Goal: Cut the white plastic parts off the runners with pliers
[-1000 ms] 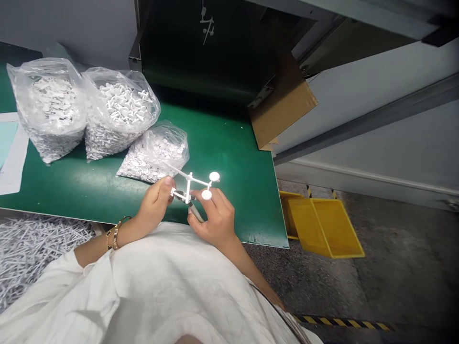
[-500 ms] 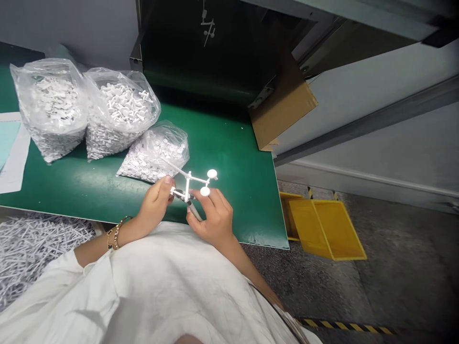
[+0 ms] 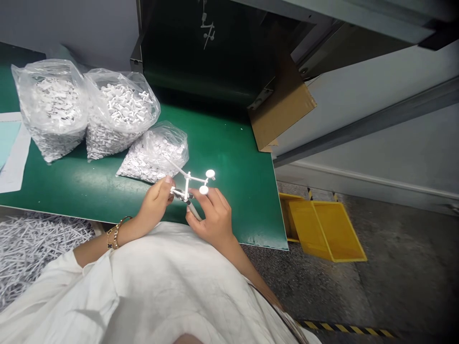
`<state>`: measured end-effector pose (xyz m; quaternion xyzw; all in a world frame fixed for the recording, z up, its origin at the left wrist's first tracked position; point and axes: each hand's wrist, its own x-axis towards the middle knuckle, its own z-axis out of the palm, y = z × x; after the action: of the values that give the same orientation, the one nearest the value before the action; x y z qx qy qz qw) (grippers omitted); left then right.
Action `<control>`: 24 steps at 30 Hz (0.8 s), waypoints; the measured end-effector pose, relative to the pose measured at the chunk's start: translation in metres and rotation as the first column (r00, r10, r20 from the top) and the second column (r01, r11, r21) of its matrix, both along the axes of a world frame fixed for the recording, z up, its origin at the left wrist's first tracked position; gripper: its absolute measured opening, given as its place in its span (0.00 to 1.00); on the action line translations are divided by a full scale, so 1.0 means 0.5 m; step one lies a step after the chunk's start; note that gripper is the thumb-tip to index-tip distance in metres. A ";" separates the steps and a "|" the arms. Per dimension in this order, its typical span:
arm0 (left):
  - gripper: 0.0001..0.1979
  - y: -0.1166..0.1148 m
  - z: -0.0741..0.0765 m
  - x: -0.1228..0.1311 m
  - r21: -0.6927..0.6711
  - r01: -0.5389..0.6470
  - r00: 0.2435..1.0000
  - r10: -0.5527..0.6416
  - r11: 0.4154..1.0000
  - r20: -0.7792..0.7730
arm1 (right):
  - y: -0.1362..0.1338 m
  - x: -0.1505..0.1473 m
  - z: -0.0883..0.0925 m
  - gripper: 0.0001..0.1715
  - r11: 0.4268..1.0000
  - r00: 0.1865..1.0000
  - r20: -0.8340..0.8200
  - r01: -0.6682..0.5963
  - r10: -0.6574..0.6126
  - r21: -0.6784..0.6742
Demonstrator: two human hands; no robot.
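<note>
My left hand (image 3: 158, 200) pinches one end of a white plastic frame of thin rods (image 3: 187, 184), which carries round white discs (image 3: 204, 190) on its right side. In my right hand (image 3: 213, 215) is a pair of small pliers with grey handles (image 3: 194, 209). Their dark jaws (image 3: 179, 193) meet the lower rod of the frame, close to my left fingertips. Exactly what the jaws grip is too small to tell. Both hands are held over the front edge of the green table (image 3: 256, 205).
Three clear plastic bags of white parts, a left bag (image 3: 50, 138), a middle bag (image 3: 107, 138) and a smaller bag (image 3: 138, 160), stand behind my hands. Long white rods (image 3: 39, 248) lie heaped at lower left. A cardboard box (image 3: 283, 117) and yellow bins (image 3: 328, 229) are right.
Almost nothing differs. The white frame's disc end has shifted very slightly left, while both hands keep their grip.
</note>
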<state>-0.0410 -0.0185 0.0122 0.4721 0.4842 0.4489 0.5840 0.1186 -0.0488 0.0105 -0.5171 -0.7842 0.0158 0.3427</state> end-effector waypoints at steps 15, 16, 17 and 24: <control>0.23 0.000 -0.015 -0.005 0.042 0.007 0.997 -0.004 0.999 -0.077 | 0.004 0.007 0.008 0.17 1.000 0.997 0.071 -0.009 0.008 0.010; 0.23 0.000 -0.016 -0.005 0.045 0.005 0.997 -0.001 0.999 -0.082 | 0.004 0.007 0.008 0.17 1.000 0.998 0.062 -0.014 0.013 0.007; 0.23 0.000 -0.017 -0.005 0.047 0.004 0.996 0.000 0.999 -0.088 | 0.004 0.007 0.008 0.17 1.000 0.998 0.055 -0.017 0.017 0.003; 0.22 0.005 -0.037 -0.002 -0.009 -0.006 0.996 0.006 1.000 -0.085 | 0.011 0.008 -0.012 0.16 0.999 0.999 0.032 -0.009 0.011 -0.053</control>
<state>-0.0421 -0.0159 -0.0064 0.4866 0.5119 0.4281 0.5638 0.1227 -0.0431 0.0043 -0.5222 -0.7915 0.0302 0.3162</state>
